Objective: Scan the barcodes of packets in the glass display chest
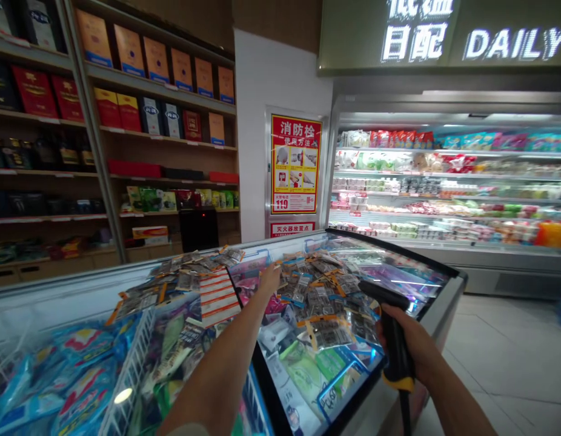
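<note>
My left hand [270, 277] reaches out over the glass lid of a chest freezer [444, 303] and touches the pile of small orange-and-grey packets [323, 287] lying on it; its fingers are hidden from here. My right hand [405, 345] is closed round the handle of a black and yellow barcode scanner [389, 321], whose head points left toward the packets. More packets [185, 272] are spread on the lid further left.
Frozen goods in coloured bags [76, 375] fill the freezer under the glass. Wooden shelves of boxes [148, 103] stand behind. An open chiller [448, 188] runs along the right wall, beside a red fire notice [295, 163]. Tiled floor [512, 357] lies right.
</note>
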The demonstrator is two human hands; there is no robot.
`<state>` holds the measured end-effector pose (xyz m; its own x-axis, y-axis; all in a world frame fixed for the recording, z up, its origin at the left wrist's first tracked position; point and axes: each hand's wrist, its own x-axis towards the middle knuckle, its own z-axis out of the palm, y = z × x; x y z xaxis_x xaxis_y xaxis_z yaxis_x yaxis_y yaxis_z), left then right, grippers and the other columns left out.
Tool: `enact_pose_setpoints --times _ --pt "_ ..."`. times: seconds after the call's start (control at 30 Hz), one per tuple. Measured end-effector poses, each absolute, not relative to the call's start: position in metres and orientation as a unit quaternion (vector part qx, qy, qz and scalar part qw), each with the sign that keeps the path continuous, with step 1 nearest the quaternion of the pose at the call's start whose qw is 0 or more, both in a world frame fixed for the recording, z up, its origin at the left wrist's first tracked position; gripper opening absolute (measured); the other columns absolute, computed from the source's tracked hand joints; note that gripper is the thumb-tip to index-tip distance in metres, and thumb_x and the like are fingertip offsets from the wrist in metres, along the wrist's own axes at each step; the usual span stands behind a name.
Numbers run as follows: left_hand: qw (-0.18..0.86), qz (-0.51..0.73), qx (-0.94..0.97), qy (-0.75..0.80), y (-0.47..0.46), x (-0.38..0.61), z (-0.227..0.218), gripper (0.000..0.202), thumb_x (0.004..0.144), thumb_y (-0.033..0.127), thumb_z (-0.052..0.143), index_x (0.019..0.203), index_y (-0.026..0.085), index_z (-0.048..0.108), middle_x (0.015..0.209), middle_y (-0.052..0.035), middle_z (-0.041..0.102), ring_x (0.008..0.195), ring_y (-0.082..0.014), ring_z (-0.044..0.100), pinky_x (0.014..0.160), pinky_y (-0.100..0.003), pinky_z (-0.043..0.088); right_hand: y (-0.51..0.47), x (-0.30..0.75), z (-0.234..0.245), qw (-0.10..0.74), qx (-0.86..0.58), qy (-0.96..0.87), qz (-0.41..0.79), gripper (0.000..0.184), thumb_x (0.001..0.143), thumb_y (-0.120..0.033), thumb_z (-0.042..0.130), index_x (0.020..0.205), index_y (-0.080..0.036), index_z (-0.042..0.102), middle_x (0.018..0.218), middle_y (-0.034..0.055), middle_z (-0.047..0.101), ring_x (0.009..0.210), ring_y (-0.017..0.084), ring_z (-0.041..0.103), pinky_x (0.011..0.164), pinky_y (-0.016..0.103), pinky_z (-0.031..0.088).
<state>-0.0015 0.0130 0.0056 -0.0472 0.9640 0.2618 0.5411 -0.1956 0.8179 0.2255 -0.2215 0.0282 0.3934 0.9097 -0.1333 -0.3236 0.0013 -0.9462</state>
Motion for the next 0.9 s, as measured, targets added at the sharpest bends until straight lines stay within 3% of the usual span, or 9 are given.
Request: enact_pose_setpoints --times 0.13,0.27,0.37,0.5,0.67,0.8,0.9 --pt "0.219 0.443 0.63 0.598 0.005 -0.03 0.013 0.038 0.084 0.015 0.042 0.119 0.014 0.055 0.129 -0.0104 0.054 0.121 -0.02 0.048 0.101 -0.03 0.034 -0.215 0.207 0.034 0.633 -0.519 -0.296 0.492 0.02 0.07 -0.035 0.064 0.07 -0.016 0.056 0.045 -0.0014 0.057 0.034 0.011 0.05 0.032 0.02 0.038" --pt "0.126 0.442 0.632 0.624 -0.005 -0.088 0.019 0.038 0.082 0.011 0.043 0.116 0.014 0.057 0.125 -0.0114 0.056 0.119 -0.0217 0.048 0.102 -0.033 0.033 -0.208 0.181 0.039 0.615 -0.529 -0.307 0.498 0.018 0.072 -0.033 0.062 0.067 -0.017 0.054 0.045 -0.0009 0.057 0.035 0.011 0.051 0.031 0.02 0.039" --pt "0.041 0.42 0.619 0.663 -0.017 -0.136 0.016 0.034 0.081 0.012 0.043 0.11 0.013 0.059 0.123 -0.0159 0.056 0.117 -0.0268 0.049 0.102 -0.042 0.032 -0.202 0.163 0.041 0.602 -0.523 -0.33 0.505 0.017 0.074 -0.032 0.061 0.068 -0.017 0.055 0.045 -0.0005 0.058 0.034 0.011 0.051 0.032 0.02 0.039" --pt "-0.04 0.375 0.585 0.718 -0.03 -0.186 0.007 0.029 0.081 0.017 0.044 0.106 0.015 0.059 0.127 -0.0194 0.05 0.125 -0.0337 0.038 0.102 -0.057 0.021 -0.197 0.142 0.043 0.579 -0.512 -0.362 0.521 0.018 0.075 -0.032 0.06 0.068 -0.016 0.057 0.045 -0.0002 0.058 0.034 0.011 0.051 0.033 0.02 0.038" --pt "-0.067 0.296 0.555 0.774 -0.035 -0.203 -0.002 0.032 0.083 0.027 0.043 0.109 0.015 0.056 0.12 -0.0207 0.054 0.121 -0.0352 0.039 0.1 -0.058 0.018 -0.195 0.119 0.048 0.569 -0.495 -0.392 0.527 0.019 0.077 -0.031 0.056 0.066 -0.015 0.057 0.045 0.0 0.057 0.034 0.01 0.049 0.033 0.02 0.038" --pt "-0.082 0.312 0.553 0.769 -0.034 -0.199 -0.005 0.025 0.079 0.02 0.046 0.098 0.01 0.06 0.104 -0.0228 0.06 0.111 -0.0375 0.046 0.096 -0.059 0.019 -0.193 0.114 0.049 0.568 -0.494 -0.389 0.531 0.019 0.077 -0.032 0.056 0.067 -0.015 0.057 0.045 -0.0005 0.056 0.034 0.01 0.049 0.032 0.019 0.038" --pt "-0.069 0.315 0.534 0.782 -0.034 -0.199 -0.001 0.025 0.077 0.017 0.046 0.096 0.011 0.061 0.106 -0.0226 0.058 0.11 -0.037 0.048 0.094 -0.055 0.027 -0.192 0.125 0.045 0.578 -0.513 -0.354 0.527 0.017 0.076 -0.032 0.059 0.069 -0.016 0.056 0.045 -0.0005 0.057 0.034 0.011 0.049 0.032 0.02 0.038"
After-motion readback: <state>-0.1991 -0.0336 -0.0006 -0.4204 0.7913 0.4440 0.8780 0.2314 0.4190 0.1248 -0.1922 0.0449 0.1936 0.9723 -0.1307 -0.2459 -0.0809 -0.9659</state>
